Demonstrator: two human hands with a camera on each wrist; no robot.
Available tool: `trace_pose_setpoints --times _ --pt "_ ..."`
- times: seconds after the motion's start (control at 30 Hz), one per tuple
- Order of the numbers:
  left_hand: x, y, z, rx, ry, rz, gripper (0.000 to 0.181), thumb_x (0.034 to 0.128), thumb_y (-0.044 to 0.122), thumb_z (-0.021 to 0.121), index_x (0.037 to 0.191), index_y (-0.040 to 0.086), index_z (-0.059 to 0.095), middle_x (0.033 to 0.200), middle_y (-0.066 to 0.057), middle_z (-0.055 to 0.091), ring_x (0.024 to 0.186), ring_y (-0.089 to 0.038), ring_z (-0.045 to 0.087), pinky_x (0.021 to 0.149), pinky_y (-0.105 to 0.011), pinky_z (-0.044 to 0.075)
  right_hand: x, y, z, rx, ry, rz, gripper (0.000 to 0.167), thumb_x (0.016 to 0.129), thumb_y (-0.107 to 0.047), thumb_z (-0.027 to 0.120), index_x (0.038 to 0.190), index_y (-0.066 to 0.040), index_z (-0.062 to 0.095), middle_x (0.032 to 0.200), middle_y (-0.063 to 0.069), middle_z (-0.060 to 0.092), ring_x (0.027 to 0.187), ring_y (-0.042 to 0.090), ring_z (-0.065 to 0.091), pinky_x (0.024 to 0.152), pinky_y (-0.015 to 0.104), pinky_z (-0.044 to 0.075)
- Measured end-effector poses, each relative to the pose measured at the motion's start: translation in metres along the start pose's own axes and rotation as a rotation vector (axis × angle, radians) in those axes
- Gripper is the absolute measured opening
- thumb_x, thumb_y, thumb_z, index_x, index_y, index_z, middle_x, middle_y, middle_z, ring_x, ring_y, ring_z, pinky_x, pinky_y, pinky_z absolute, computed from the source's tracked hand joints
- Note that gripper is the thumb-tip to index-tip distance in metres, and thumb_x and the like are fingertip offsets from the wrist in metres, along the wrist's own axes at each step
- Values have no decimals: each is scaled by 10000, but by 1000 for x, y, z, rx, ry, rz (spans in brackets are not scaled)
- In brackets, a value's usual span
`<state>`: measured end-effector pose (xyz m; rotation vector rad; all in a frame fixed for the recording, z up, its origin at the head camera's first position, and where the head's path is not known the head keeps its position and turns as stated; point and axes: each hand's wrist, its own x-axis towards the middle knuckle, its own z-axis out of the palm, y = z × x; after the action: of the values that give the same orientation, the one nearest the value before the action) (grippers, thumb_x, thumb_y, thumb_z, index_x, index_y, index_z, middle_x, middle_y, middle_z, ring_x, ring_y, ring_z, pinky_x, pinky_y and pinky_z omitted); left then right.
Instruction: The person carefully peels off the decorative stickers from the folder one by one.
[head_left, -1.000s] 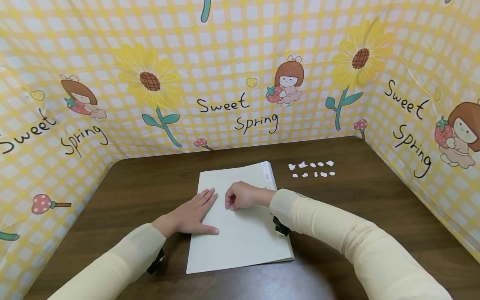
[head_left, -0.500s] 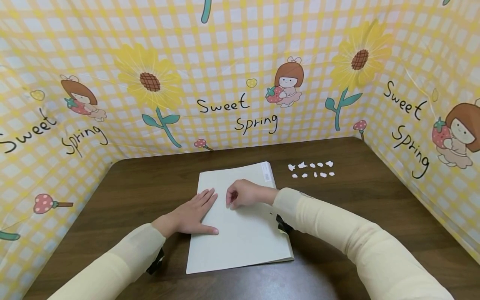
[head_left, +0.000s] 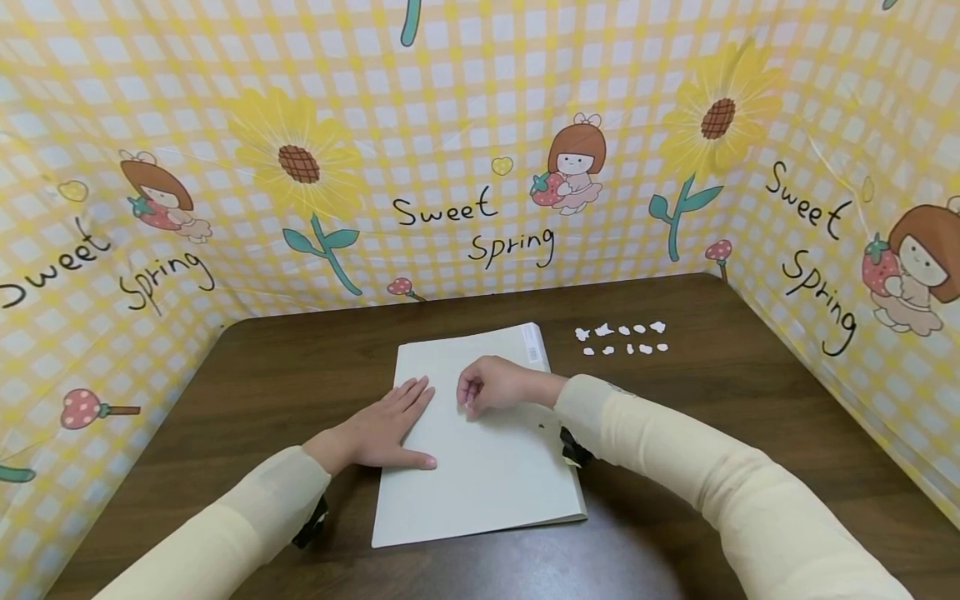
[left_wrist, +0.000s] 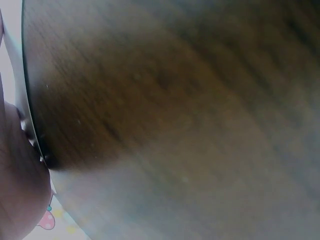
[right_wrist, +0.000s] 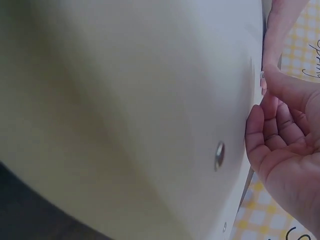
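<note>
A large pale cream folder lies on the dark wooden table, with a small barcode label at its upper right corner. My left hand rests flat on its left side, fingers spread and thumb out. Over the folder's middle, my right hand pinches a tiny whitish bit between thumb and fingertips; its kind is too small to tell. In the right wrist view the curled fingers are close to the folder's surface, where a metal rivet shows.
Two rows of small irregular white scraps lie on the table to the right of the folder. A yellow checked cloth printed with flowers and figures hangs around the table's back and sides.
My right hand has shifted slightly right and lifted a little, and a whitish bit now shows at its fingertips. The left hand and the folder have stayed put.
</note>
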<state>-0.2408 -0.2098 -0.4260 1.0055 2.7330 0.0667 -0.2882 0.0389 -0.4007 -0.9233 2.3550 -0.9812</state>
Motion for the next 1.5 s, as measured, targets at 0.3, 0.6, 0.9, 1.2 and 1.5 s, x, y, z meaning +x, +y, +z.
trace_pose_setpoints --times 0.3,0.6,0.9,1.2,1.5 --pt "0 -1 0 6 -4 1 1153 792 826 448 1550 18 128 1609 -169 48 1467 -328 37 1155 -474 133 -10 7 -7 43 58 23 84 821 2 753 883 -45 719 770 -22 656 734 98 577 682 209 484" --pt "0 -3 2 10 -17 -14 1158 785 842 427 1558 45 95 1615 -143 17 1472 -300 9 1160 -454 116 -23 13 -20 59 126 -17 55 838 4 730 828 -48 717 791 -16 680 747 93 585 712 225 496" --pt "-1 -1 1 -1 0 10 1129 812 801 460 1547 10 133 1606 -180 57 1465 -340 47 1153 -483 135 -37 25 -30 136 177 1 41 832 7 741 846 -26 722 789 -1 684 738 118 578 697 243 487" --pt "-2 0 0 -6 6 18 1122 818 792 466 1545 3 138 1605 -186 62 1464 -347 53 1151 -487 139 -51 36 -40 193 231 41 50 821 10 755 848 -13 720 784 5 670 750 132 560 695 252 469" --pt "-2 -1 0 1 -4 5 1131 812 802 459 1551 21 111 1609 -172 41 1467 -332 37 1153 -480 133 -70 44 -48 255 253 86 137 846 -30 745 953 50 714 841 28 683 783 153 572 718 269 481"
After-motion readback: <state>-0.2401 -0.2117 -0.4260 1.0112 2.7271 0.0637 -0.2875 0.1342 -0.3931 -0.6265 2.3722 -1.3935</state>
